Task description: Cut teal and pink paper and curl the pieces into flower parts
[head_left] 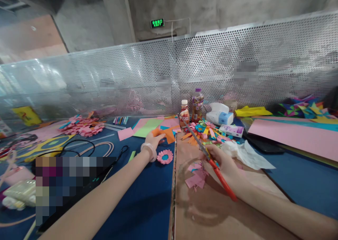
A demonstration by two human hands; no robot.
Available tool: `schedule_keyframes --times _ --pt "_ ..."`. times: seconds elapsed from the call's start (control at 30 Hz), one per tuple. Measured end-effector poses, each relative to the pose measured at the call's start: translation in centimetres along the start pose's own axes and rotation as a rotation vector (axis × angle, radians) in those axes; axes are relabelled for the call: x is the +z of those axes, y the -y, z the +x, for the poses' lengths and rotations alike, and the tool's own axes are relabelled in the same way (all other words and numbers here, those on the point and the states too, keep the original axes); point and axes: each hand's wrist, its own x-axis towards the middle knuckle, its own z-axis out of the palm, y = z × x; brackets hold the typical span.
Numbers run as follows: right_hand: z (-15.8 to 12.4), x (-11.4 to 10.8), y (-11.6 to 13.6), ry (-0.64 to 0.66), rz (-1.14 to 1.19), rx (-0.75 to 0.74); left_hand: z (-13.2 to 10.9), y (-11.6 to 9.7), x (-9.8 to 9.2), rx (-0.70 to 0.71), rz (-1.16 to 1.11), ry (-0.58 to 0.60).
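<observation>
My left hand (154, 140) reaches forward over the blue table cover and grips the edge of an orange paper sheet (169, 135); a pale bangle sits on that wrist. Just right of the wrist lies a pink paper flower with a blue centre (165, 156). My right hand (223, 161) is closed round red-handled scissors (208, 155), whose blades point up and left towards the bottles. Pink paper scraps (195, 176) lie on the brown board (211, 211) beside that hand.
Two drink bottles (184, 113), a tissue pack (219, 117), a small box (231, 130) and a heap of coloured paper strips (204, 130) stand ahead. Large pink sheet (295, 136) at right, pink flowers (80, 125) and cables at left. A perforated metal screen (237, 67) closes the back.
</observation>
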Motion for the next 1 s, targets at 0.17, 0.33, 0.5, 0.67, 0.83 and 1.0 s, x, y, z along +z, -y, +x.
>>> schedule_keyframes --times 0.17,0.33,0.5,0.67,0.83,1.0 --pt "-0.08 -0.03 0.28 0.020 -0.028 -0.023 -0.01 -0.04 0.07 0.005 0.001 0.008" --pt "-0.06 -0.11 0.31 0.029 -0.073 -0.025 -0.16 -0.17 0.10 0.009 0.000 0.015" --pt "-0.05 -0.07 0.25 0.037 -0.095 -0.016 -0.17 -0.16 0.05 0.015 0.001 0.026" --pt "-0.04 -0.08 0.27 0.044 -0.081 -0.023 -0.14 -0.14 0.04 0.023 0.002 0.030" --pt "-0.11 -0.16 0.31 0.036 -0.098 -0.026 -0.16 -0.12 0.03 0.028 0.002 0.039" --pt "-0.15 -0.16 0.39 -0.003 -0.120 -0.044 -0.08 -0.04 -0.02 0.030 0.009 0.039"
